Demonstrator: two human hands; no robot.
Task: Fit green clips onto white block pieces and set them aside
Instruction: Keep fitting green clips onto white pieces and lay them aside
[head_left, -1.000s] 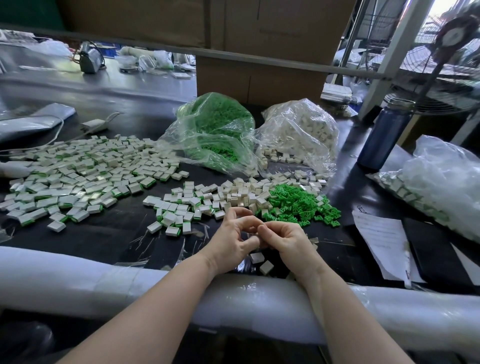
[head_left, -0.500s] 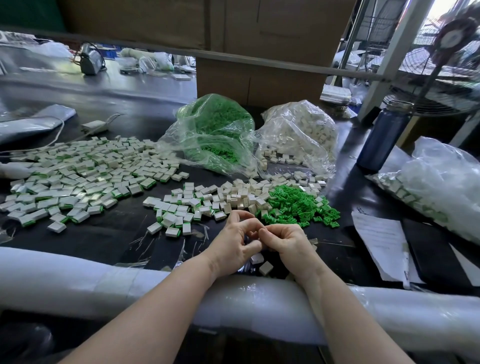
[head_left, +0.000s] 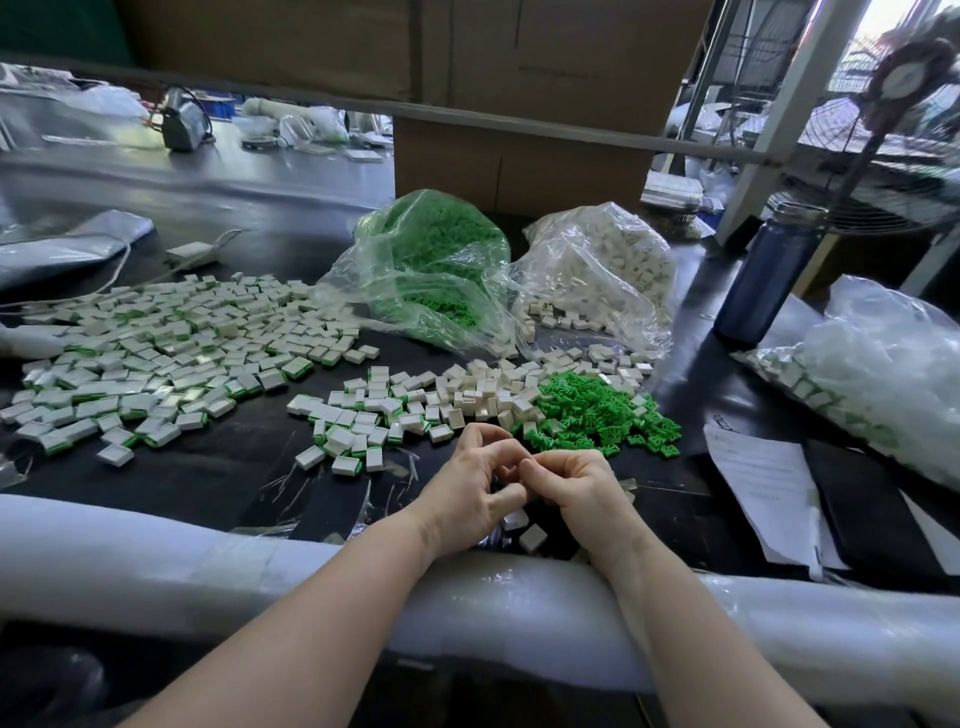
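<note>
Currently fitting, piece hidden.
Left hand (head_left: 470, 496) and right hand (head_left: 574, 488) curl fingertip-to-fingertip; finished pile (head_left: 156, 364) lies left.

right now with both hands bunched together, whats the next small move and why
Probably finish pressing the piece between the fingertips, then set it aside: the left hand and right hand meet fingertip to fingertip, hiding whatever they hold.

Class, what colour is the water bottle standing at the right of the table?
Dark blue bottle, seen in the head view.
</note>
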